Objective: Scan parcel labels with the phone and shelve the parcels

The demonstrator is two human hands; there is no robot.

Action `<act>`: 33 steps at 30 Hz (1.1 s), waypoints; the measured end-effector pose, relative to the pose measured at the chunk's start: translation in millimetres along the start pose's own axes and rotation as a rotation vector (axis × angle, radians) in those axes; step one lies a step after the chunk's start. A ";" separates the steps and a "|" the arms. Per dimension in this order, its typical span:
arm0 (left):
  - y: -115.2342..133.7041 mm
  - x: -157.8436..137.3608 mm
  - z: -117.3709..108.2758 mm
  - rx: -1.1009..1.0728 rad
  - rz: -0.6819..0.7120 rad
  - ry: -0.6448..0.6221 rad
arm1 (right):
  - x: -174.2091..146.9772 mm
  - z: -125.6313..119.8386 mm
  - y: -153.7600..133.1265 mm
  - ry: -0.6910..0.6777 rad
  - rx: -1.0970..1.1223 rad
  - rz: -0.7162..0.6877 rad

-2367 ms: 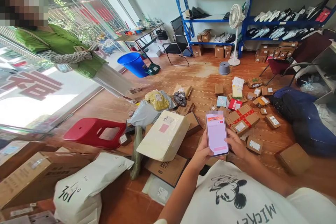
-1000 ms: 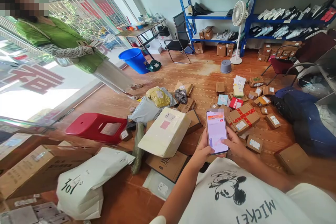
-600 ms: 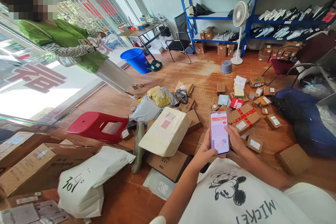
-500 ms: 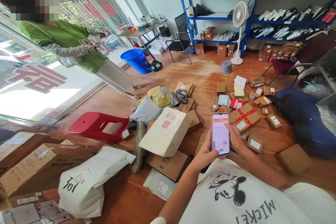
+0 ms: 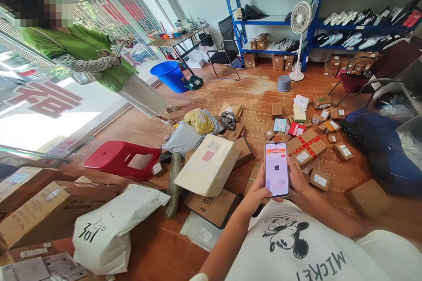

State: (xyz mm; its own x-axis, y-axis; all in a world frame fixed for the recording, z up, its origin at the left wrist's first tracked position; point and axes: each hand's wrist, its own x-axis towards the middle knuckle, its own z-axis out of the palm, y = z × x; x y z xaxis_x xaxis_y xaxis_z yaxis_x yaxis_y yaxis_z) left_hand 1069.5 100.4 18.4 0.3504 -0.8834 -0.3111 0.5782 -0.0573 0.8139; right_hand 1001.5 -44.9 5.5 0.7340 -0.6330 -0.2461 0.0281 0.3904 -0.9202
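A smartphone with a lit screen is held upright in front of my chest. Its left edge rests in my left hand, whose thumb lies at the lower left of the screen. My right hand grips the other edge, with the thumb along the side and the remaining fingers hidden behind the phone. Just beyond the phone lies a brown carton with red tape. To its left, a large cream-coloured box rests on a flat brown box.
Parcels cover the floor, including a white bag and large cartons. A red stool lies tipped at left. A person in green stands by the glass wall. Behind are a blue bin, a fan and blue shelving.
The phone's screen content has changed, with a small dark square now in its middle. My right thumb has moved off the screen to the phone's edge. The parcels have stayed put.
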 end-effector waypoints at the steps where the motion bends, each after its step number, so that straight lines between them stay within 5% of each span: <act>1: -1.9 0.3 -1.5 -0.008 0.002 0.007 | -2.3 -1.9 2.2 -0.023 -0.048 -0.069; 7: -7.1 0.7 -7.6 -0.070 0.023 0.043 | -16.1 -19.0 9.1 -0.061 -0.522 -0.744; 11: -7.7 -1.0 -10.9 -0.080 0.031 0.051 | -19.9 -25.3 5.1 -0.068 -0.759 -0.953; 33: 1.9 -5.2 -9.9 -0.108 0.083 0.057 | -20.0 -22.0 7.5 -0.025 -0.811 -1.022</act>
State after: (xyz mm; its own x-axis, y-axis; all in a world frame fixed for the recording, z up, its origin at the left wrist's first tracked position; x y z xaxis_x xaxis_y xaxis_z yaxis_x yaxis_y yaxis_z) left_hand 1076.0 109.4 16.7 0.4398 -0.8548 -0.2753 0.6204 0.0675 0.7814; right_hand 972.1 -44.0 -3.2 0.6370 -0.3858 0.6674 0.1688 -0.7750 -0.6091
